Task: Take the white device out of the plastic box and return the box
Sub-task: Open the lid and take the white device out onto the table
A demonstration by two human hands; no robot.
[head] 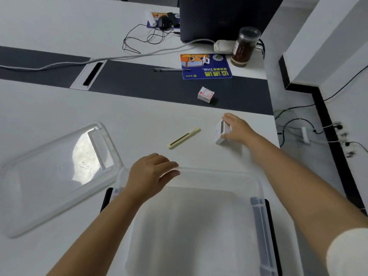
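Observation:
A clear plastic box [256,188] stands open at the near edge of the white table, and nothing shows inside it. My left hand [151,173] rests on its far rim, fingers curled over the edge. To the right, beyond the box, my right hand [238,129] grips a small white device [221,132] that stands tilted on the table surface. The box's clear lid [49,176] lies flat to the left of the box.
A pale yellow stick-shaped item [184,138] lies between my hands. Farther back sit a small white-and-red carton [206,94], a blue mouse pad [206,65], a pen [171,70], a jar [246,46] and a dark monitor [225,16]. The table's right edge [275,124] is close to my right hand.

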